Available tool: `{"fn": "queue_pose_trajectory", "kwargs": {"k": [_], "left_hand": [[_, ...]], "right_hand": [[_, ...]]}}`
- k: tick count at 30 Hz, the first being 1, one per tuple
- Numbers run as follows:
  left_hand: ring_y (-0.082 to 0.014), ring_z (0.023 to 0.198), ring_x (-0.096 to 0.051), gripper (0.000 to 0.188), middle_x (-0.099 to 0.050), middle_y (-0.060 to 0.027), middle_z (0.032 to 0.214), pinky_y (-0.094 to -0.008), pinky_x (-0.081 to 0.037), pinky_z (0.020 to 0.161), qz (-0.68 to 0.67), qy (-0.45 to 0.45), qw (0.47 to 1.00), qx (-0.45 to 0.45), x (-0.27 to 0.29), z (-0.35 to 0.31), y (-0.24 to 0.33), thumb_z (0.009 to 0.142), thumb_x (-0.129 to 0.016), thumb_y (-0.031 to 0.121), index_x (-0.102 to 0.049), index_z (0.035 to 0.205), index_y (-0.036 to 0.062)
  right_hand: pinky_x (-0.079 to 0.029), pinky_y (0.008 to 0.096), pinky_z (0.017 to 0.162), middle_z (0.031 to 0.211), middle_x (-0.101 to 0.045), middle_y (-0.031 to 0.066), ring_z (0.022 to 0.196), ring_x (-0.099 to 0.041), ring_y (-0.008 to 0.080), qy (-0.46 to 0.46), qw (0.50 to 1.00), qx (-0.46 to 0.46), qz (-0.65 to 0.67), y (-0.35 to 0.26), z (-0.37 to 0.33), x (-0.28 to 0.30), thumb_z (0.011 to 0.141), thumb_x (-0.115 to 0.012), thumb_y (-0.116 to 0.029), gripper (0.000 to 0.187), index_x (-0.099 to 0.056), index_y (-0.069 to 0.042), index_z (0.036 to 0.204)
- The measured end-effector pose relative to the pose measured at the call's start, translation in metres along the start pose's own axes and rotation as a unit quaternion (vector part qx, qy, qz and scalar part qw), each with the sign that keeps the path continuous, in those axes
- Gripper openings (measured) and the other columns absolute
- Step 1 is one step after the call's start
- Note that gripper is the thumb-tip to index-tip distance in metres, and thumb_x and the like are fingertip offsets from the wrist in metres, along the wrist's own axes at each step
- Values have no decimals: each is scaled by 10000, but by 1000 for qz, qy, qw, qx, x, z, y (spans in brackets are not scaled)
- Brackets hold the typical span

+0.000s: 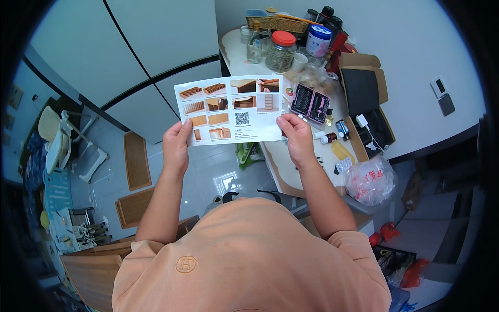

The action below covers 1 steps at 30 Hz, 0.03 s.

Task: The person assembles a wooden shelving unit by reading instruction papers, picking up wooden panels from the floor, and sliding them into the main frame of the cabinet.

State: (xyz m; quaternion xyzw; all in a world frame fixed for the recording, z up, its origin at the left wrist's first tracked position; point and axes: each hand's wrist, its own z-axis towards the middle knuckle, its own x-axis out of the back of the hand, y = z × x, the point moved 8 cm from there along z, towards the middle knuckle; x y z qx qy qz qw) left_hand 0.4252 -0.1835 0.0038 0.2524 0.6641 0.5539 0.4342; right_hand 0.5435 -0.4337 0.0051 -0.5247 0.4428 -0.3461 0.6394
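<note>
A white instruction sheet [260, 117] with rows of small photos of brown wooden furniture parts and a square code is held up flat before me. My left hand [176, 145] pinches its lower left edge, thumb on the printed face. At the right edge, my right hand [298, 136] grips it the same way. The fingers behind the paper are hidden. Just beyond my right hand, an opened tool case [310, 104] with a dark bit set and pink trim lies on the white table [286, 169].
Jars, including a red-lidded glass jar [281, 52], crowd the table's far end. An open cardboard box [384, 112] and a stuffed plastic bag [370, 181] lie at the right. Wooden panels [136, 161] rest on the tiled floor at left, near a white high chair [57, 138].
</note>
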Motion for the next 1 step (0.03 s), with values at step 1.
{"fn": "queue_pose_trajectory", "kwargs": {"k": [1], "left_hand": [[-79,757,-554,281,-624,-69,877,-208,-428,710,5,-4,1000,1,2,0,-2,878,-513,220,-592,944,-42]], "right_hand": [[-373,175,559,679,-546,-13,603,-463,42,5,1000,-2,3,-1,-1,0,828,-588,-138,168,-584,20,887]]}}
